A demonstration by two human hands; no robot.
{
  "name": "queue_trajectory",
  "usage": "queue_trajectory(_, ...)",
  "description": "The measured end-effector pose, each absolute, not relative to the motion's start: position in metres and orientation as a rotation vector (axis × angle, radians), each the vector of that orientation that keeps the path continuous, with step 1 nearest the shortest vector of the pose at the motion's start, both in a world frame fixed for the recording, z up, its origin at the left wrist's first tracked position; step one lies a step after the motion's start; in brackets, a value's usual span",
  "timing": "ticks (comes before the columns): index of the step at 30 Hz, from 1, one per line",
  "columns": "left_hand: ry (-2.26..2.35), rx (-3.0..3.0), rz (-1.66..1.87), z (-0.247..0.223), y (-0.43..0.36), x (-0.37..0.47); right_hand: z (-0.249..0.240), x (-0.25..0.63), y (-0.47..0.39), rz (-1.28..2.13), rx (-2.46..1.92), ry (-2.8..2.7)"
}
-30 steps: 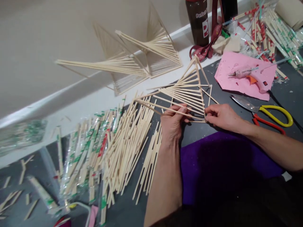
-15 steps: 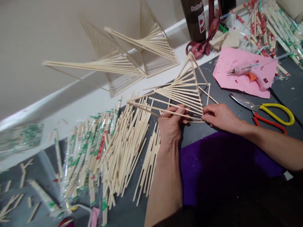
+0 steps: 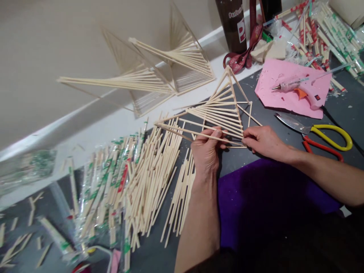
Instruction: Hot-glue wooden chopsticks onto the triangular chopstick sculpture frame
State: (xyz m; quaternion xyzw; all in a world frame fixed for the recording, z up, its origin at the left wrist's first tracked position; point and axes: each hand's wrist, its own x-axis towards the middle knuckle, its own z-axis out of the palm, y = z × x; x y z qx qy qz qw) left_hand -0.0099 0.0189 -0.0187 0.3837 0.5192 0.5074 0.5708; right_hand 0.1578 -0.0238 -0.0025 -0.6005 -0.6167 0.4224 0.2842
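Note:
A frame of wooden chopsticks [image 3: 224,112], with a fan of slanting sticks up its middle, stands on the grey table before me. My left hand [image 3: 209,142] is closed, thumb and fingers pinching a chopstick near the frame's lower front. At the frame's lower right corner, my right hand [image 3: 260,142] pinches the end of a chopstick against the upright edge. Which stick each fingertip presses is partly hidden by the fingers. Loose bare chopsticks [image 3: 153,178] lie in a heap left of my left hand, with a smaller bunch [image 3: 180,197] beside its forearm.
Finished chopstick frames [image 3: 170,64] stand by the wall. Right of my hands are red-and-yellow-handled scissors [image 3: 315,132] and a glue gun [image 3: 305,93] on pink paper [image 3: 267,85]. Wrapped chopsticks [image 3: 102,185] lie left. A dark cup [image 3: 233,26] stands behind, near a red lanyard [image 3: 247,53].
The view has shifted slightly. Both hands keep the same grip at the frame's lower right, and the frame shows no clear movement.

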Motion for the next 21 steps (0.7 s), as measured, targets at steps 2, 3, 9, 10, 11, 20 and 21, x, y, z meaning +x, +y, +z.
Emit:
queue_trajectory(2, 1.217, 0.911, 1.186, -0.0193, 0.0189, -0.0105, -0.0028, 0.1577, -0.0239, 1.132, -1.604, -1.642)
queue_trajectory(3, 1.214, 0.919, 1.183, -0.0197, 0.0188, -0.0109, -0.0030, 0.1577, -0.0239, 1.134, -1.600, -1.642)
queue_trajectory(9, 1.210, 0.940, 1.169, -0.0202, 0.0186, -0.0122, -0.0029, 0.1578, -0.0237, 1.129, -1.604, -1.660)
queue_trajectory(10, 1.209, 0.938, 1.167, -0.0198, 0.0186, -0.0120, -0.0026, 0.1577, -0.0236, 1.136, -1.612, -1.657)
queue_trajectory(11, 1.207, 0.933, 1.164, -0.0194, 0.0186, -0.0118, -0.0024, 0.1578, -0.0236, 1.146, -1.619, -1.653)
queue_trajectory(20, 1.223, 0.909, 1.182, -0.0207, 0.0139, -0.0107, -0.0026, 0.1571, -0.0254, 1.216, -1.631, -1.591)
queue_trajectory(21, 1.219, 0.922, 1.183, -0.0217, 0.0134, -0.0116, -0.0029, 0.1568, -0.0256, 1.217, -1.631, -1.586)
